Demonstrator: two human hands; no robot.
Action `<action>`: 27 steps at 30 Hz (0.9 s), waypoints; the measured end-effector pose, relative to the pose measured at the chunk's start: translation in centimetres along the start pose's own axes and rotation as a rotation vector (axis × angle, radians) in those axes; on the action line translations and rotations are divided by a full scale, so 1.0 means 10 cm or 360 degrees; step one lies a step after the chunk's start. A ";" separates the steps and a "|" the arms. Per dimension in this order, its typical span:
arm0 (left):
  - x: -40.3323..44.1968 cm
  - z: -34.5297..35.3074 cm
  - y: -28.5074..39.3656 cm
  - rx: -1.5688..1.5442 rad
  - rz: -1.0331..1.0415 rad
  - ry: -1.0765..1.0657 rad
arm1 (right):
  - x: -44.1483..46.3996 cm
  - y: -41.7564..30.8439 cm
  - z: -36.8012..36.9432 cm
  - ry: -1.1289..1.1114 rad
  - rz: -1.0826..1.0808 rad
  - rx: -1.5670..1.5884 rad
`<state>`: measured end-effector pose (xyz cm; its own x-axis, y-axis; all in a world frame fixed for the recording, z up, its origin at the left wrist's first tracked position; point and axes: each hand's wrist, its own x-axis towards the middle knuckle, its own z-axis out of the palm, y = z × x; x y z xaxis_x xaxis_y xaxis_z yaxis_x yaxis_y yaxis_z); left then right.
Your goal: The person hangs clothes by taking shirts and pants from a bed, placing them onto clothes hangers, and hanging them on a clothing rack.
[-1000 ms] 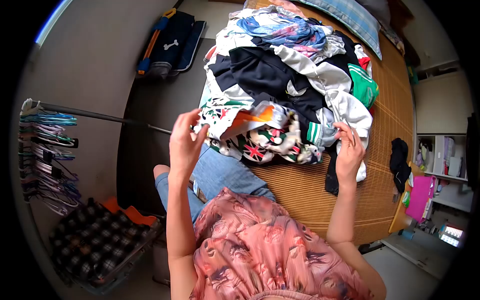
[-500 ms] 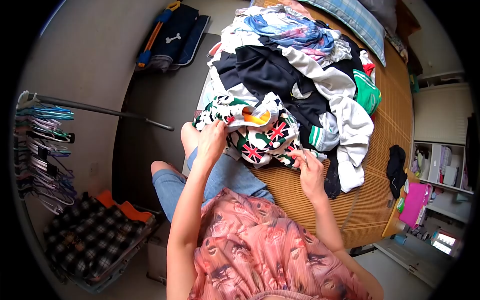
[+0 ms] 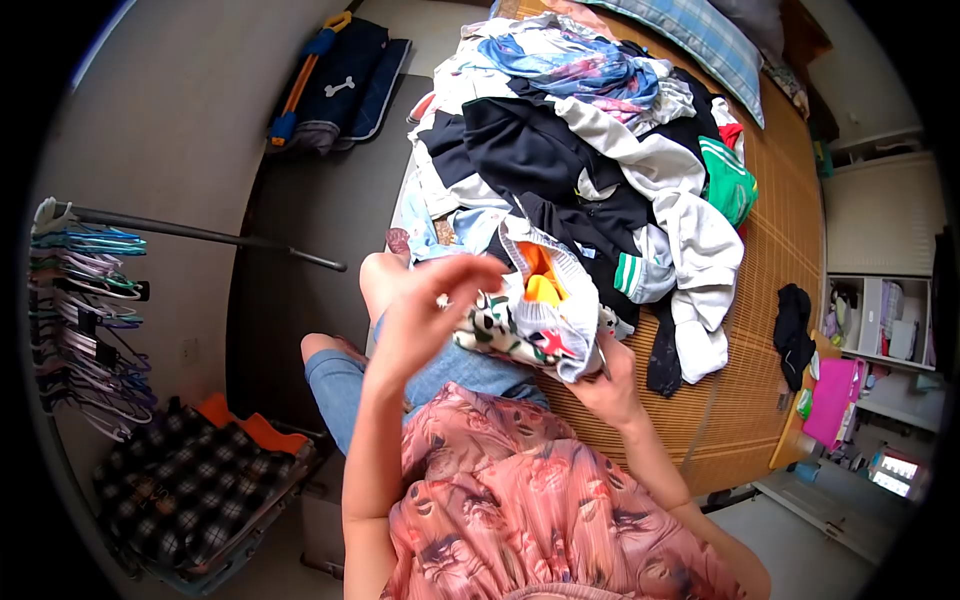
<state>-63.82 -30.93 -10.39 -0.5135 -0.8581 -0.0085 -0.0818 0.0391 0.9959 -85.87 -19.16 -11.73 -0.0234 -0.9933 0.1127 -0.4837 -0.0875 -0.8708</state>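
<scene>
A patterned garment with green, black and red flag prints lies bunched over my lap, its white ribbed edge and orange-yellow inside facing up. My right hand grips the garment's lower right edge. Above its left part is my left hand, fingers apart and bent, with nothing visible in it. Just beyond is a big heap of clothes: a black garment, a white-grey long-sleeved one, a blue tie-dyed one and a green piece.
The heap rests on a bamboo mat, with a blue checked pillow behind. Hangers hang on a rack at left, above a basket holding black checked cloth. A black cloth lies at right.
The garment has been gathered and turned, its opening now towards the upper right. My left hand has come off it and opened. My right hand has moved down, pulling its edge nearer.
</scene>
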 end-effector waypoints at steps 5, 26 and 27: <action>0.25 -0.22 -0.55 0.0791 0.0036 0.0113 | 0.11 -0.26 -0.50 -0.0217 -0.0473 -0.0240; 0.40 0.45 -0.31 0.0175 0.0442 -0.0809 | 0.27 -0.16 -0.86 0.0053 -0.0417 0.0739; 0.37 0.42 -0.32 0.0063 0.0303 -0.0765 | 0.25 -0.12 -0.91 0.0126 -0.0380 0.0727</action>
<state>-69.03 -32.06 -14.02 -0.8560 -0.5022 0.1225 0.0235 0.1989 0.9797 -93.29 -20.86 -6.08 -0.0338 -0.9346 0.3540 -0.0530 -0.3520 -0.9345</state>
